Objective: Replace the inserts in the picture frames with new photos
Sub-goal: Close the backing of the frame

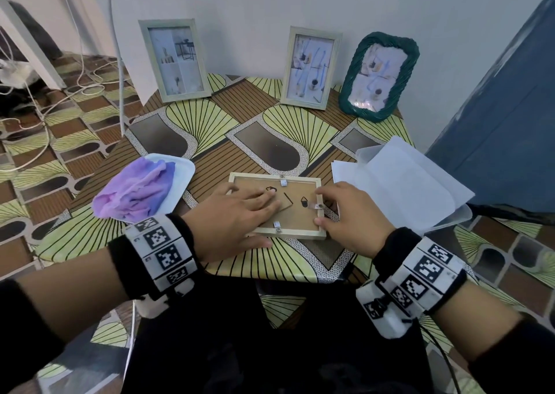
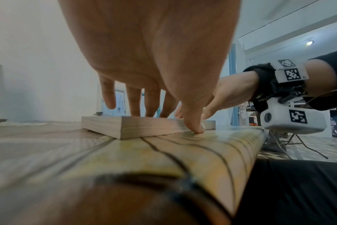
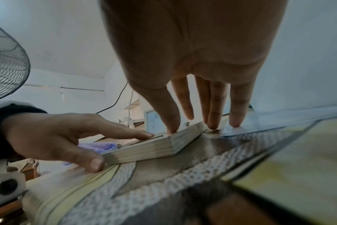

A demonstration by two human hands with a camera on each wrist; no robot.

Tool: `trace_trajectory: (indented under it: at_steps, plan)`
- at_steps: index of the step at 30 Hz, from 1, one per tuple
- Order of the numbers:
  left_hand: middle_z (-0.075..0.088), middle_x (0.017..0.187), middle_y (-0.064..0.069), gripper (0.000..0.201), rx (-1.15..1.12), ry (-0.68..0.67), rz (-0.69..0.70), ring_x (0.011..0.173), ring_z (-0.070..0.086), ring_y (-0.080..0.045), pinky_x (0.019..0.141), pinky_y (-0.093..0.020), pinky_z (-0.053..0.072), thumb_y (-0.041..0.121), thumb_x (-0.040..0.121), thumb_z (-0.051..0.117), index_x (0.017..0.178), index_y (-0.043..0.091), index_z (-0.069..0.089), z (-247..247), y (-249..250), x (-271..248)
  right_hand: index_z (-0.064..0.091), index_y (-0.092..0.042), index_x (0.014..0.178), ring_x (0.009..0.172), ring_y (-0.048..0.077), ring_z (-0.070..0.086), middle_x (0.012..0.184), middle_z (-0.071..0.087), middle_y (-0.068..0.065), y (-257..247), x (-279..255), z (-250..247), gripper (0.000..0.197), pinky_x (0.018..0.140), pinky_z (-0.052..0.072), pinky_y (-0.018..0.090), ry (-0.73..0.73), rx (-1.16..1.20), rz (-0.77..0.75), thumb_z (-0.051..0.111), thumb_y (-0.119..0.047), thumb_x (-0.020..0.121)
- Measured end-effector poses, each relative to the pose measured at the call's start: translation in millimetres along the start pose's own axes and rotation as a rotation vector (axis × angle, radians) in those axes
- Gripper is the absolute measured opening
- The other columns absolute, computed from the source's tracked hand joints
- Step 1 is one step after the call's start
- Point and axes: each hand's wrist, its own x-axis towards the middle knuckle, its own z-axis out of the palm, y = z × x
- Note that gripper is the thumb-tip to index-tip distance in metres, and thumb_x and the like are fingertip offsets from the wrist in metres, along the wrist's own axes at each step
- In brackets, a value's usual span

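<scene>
A light wooden picture frame (image 1: 300, 234) lies face down near the front of the patterned table (image 1: 210, 117), its brown backing board (image 1: 295, 213) up. Small metal clips sit at the top (image 1: 282, 182), bottom (image 1: 277, 225) and right (image 1: 316, 206) edges. My left hand (image 1: 255, 216) lies flat on the backing, fingers straight, thumb on the table by the near rail. My right hand (image 1: 333, 210) touches the frame's right rail with straight fingers, index finger by the right clip, thumb at the near right corner. The wrist views show the frame (image 2: 137, 127) (image 3: 154, 149) under straight fingers.
Three framed pictures stand against the back wall: two pale ones (image 1: 180, 60) (image 1: 310, 67) and a green braided one (image 1: 378, 76). A purple cloth (image 1: 135, 189) sits on a white tray (image 1: 183, 168) at the left. White sheets in clear plastic (image 1: 405, 183) lie at the right. Cables (image 1: 45, 102) trail on the floor.
</scene>
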Motion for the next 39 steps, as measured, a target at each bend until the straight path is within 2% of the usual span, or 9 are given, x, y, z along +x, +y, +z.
trace_trajectory:
  at_steps: [5, 9, 12, 16, 19, 25, 31, 36, 39]
  plan:
    - [0.031, 0.158, 0.006, 0.072, 0.113, 0.067, 0.03, 0.142, 0.033, -0.014, 0.095, -0.039, 0.03, 0.068, 0.095, 0.021, 0.152, 0.023, 0.025, -4, -1, 6, 0.056, -0.014, 0.131, 0.114, 0.026, 0.055, 0.126, 0.062, 0.007, 0, -2, -2, 0.049, 0.089, 0.038, 0.028, 0.012, 0.056, -0.007, 0.072, -0.02, 0.085]
    - [0.038, 0.154, -0.001, 0.065, 0.15, 0.076, 0.051, 0.13, 0.045, -0.021, 0.097, -0.041, 0.033, 0.059, 0.099, 0.021, 0.15, 0.018, 0.029, -4, 6, 3, 0.059, -0.016, 0.13, 0.112, 0.022, 0.057, 0.125, 0.065, 0.003, 3, -5, -1, 0.045, 0.078, 0.033, 0.016, 0.031, 0.103, -0.027, 0.07, -0.02, 0.087]
    - [0.045, 0.149, -0.001, 0.059, 0.095, 0.109, 0.041, 0.125, 0.05, -0.022, 0.096, -0.041, 0.036, 0.051, 0.101, 0.017, 0.148, 0.019, 0.034, -13, 9, -1, 0.063, -0.014, 0.12, 0.108, 0.021, 0.061, 0.117, 0.069, 0.002, 5, -5, -3, 0.031, 0.087, 0.044, 0.024, 0.044, 0.152, -0.043, 0.063, -0.019, 0.09]
    - [0.049, 0.146, 0.006, 0.055, -0.039, 0.166, 0.045, 0.12, 0.054, -0.021, 0.092, -0.04, 0.043, 0.045, 0.102, 0.014, 0.152, 0.025, 0.028, -33, 10, -5, 0.066, -0.017, 0.109, 0.096, -0.001, 0.059, 0.101, 0.067, -0.014, 7, -2, -15, 0.018, 0.082, 0.043, 0.009, 0.103, 0.33, -0.024, 0.053, -0.02, 0.098]
    - [0.062, 0.13, 0.005, 0.05, -0.198, 0.251, -0.005, 0.103, 0.063, -0.021, 0.085, -0.041, 0.05, 0.04, 0.104, 0.022, 0.151, 0.025, 0.03, -49, 6, -7, 0.067, -0.008, 0.098, 0.078, 0.008, 0.059, 0.084, 0.065, 0.001, 4, -1, -26, 0.039, 0.079, 0.045, 0.026, 0.137, 0.614, 0.038, 0.044, -0.039, 0.102]
    - [0.071, 0.105, 0.001, 0.041, -0.569, 0.384, -0.177, 0.091, 0.066, -0.022, 0.084, -0.038, 0.05, 0.037, 0.101, 0.032, 0.134, 0.026, 0.054, -68, -7, -8, 0.065, -0.019, 0.119, 0.102, 0.008, 0.069, 0.109, 0.073, -0.002, -8, 0, -24, 0.051, 0.096, 0.051, 0.033, 0.063, 0.936, 0.174, 0.039, -0.057, 0.097]
    - [0.071, 0.108, 0.004, 0.027, -0.957, 0.406, -0.399, 0.099, 0.065, -0.011, 0.084, -0.032, 0.051, 0.014, 0.102, 0.047, 0.12, 0.016, 0.067, -43, -24, -1, 0.046, -0.02, 0.144, 0.127, 0.002, 0.051, 0.143, 0.053, -0.011, -8, -2, -9, 0.061, 0.113, 0.038, 0.036, -0.018, 0.666, 0.045, 0.065, -0.042, 0.09]
    - [0.072, 0.102, -0.016, 0.02, -1.339, 0.489, -0.669, 0.083, 0.067, -0.021, 0.078, -0.045, 0.055, 0.012, 0.102, 0.048, 0.111, 0.012, 0.066, -12, -22, 1, 0.056, -0.028, 0.125, 0.105, 0.008, 0.063, 0.118, 0.067, -0.012, -19, -11, 4, 0.039, 0.093, 0.052, 0.037, -0.115, 0.254, -0.176, 0.055, -0.05, 0.093]
    - [0.068, 0.11, -0.021, 0.02, -1.473, 0.512, -0.763, 0.096, 0.067, -0.034, 0.088, -0.052, 0.055, 0.011, 0.101, 0.048, 0.115, 0.012, 0.062, -3, -19, 1, 0.052, -0.024, 0.12, 0.096, 0.015, 0.063, 0.112, 0.067, -0.004, -26, -9, 8, 0.042, 0.084, 0.053, 0.04, -0.145, 0.077, -0.198, 0.046, -0.057, 0.095]
